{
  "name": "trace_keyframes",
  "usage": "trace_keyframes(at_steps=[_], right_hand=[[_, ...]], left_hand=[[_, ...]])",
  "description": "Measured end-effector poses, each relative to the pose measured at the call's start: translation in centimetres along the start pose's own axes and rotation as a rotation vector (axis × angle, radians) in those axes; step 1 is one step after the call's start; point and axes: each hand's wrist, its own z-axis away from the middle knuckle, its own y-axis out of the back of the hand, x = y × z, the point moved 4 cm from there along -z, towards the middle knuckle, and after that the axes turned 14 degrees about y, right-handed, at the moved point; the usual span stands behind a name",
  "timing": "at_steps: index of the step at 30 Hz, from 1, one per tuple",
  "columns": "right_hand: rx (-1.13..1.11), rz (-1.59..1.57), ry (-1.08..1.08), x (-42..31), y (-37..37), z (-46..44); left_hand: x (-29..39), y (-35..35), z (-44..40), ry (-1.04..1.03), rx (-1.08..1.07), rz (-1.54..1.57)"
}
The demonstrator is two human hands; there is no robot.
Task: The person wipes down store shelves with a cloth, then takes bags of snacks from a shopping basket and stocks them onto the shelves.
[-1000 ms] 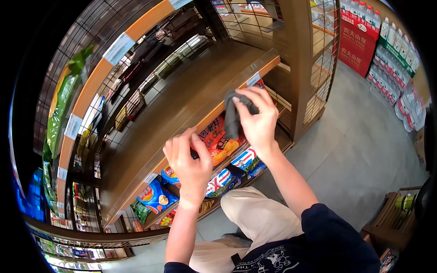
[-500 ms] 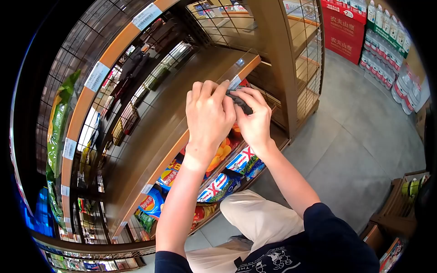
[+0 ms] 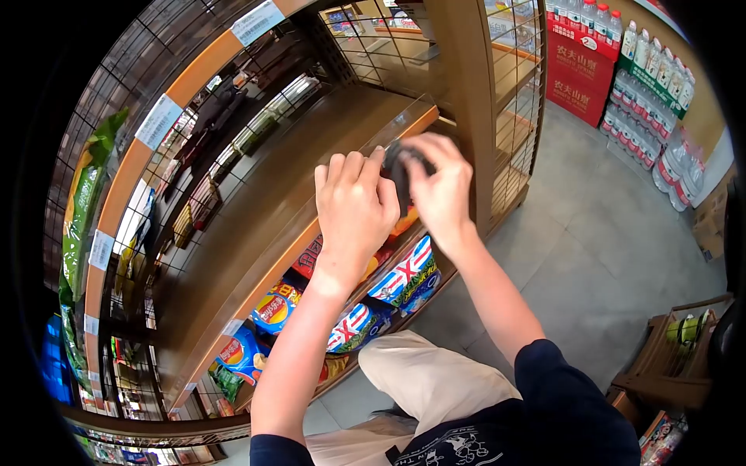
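A dark grey, crumpled piece of what looks like cloth [image 3: 398, 177] is bunched between my two hands, in front of the shelf's edge strip. My left hand [image 3: 351, 203] is seen from the back, its fingers curled and its index finger and thumb against the cloth's left side. On the other side, my right hand [image 3: 441, 186] grips the cloth between thumb and fingers and is smeared by motion. Behind my hands runs a brown shelf board [image 3: 311, 171] with an orange-brown front strip [image 3: 284, 276].
Chip bags [image 3: 273, 307] fill the lower shelf under my forearms. Green snack bags [image 3: 84, 210] hang at the far left by a wire grid. Bottled water packs [image 3: 633, 128] and red cartons [image 3: 579, 74] stand at the back right. A wooden crate [image 3: 668, 342] sits at the lower right.
My right hand has moved slightly up and right and turned, exposing more of the dark cloth between the hands. My left hand stays close to the same spot while the view shifts slightly.
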Motion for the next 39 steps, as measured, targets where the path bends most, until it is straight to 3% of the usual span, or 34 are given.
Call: trace_keyframes(at_steps=[4, 12, 14, 16, 18, 19, 21, 22, 24, 27, 28, 29, 33, 34, 35, 36, 39], right_hand=[[0.089, 0.161, -0.112, 2.2, 1.0, -1.8], [0.228, 0.266, -0.111, 2.1, -0.7, -1.2], [0.287, 0.291, -0.026, 2.8, -1.3, -0.9], [0.437, 0.148, -0.120, 1.9, -0.7, 0.0], [0.394, 0.215, -0.159, -2.2, 1.0, 0.4], [0.496, -0.061, -0.153, -0.9, 1.4, 1.4], [0.547, -0.076, 0.007, -3.5, 2.6, 1.5], [0.551, -0.335, -0.011, -4.5, 2.7, 1.5], [0.547, -0.414, -0.122, -8.0, 2.4, 0.5], [0.374, -0.600, -0.189, -12.2, -0.1, -1.0], [0.176, -0.798, -0.230, -13.8, -1.9, -1.2], [-0.026, -0.986, -0.270, -15.7, -3.7, -1.2], [-0.684, -1.237, -0.251, -26.0, -11.7, 1.1], [-0.824, -1.307, -0.165, -28.5, -13.8, 1.9], [-1.006, -1.363, -0.224, -31.6, -15.6, 2.9], [-1.108, -1.433, -0.328, -34.2, -17.5, 4.0], [-1.478, -1.526, -0.502, -40.5, -24.0, 6.9]], left_hand=[[0.3, 0.1, 0.1, -0.013, 0.028, -0.038], [1.1, 0.3, 0.7, 0.071, 0.002, -0.137], [1.4, 0.2, 1.1, 0.095, 0.000, -0.190], [2.0, 0.4, 1.6, 0.126, -0.054, -0.220], [2.5, 1.2, 2.1, 0.152, 0.013, -0.221], [2.3, 1.1, 2.6, 0.192, -0.003, -0.153], [1.9, 2.9, 4.7, 0.201, 0.010, -0.048], [1.8, 4.5, 5.7, 0.171, 0.045, -0.013], [0.9, 8.9, 8.0, 0.193, 0.089, 0.056], [-3.1, 15.2, 13.1, 0.373, 0.204, 0.139], [-5.4, 17.6, 14.7, 0.456, 0.342, 0.208], [-7.0, 20.9, 16.1, 0.574, 0.405, 0.087], [-14.2, 30.8, 24.2, 1.038, 0.858, -0.294], [-15.7, 32.6, 26.3, 1.202, 0.995, -0.131], [-17.1, 34.2, 28.1, 1.210, 1.095, -0.104], [-18.0, 35.6, 29.6, 1.326, 1.114, -0.152], [-20.5, 36.7, 33.4, 1.375, 1.059, -0.343]])
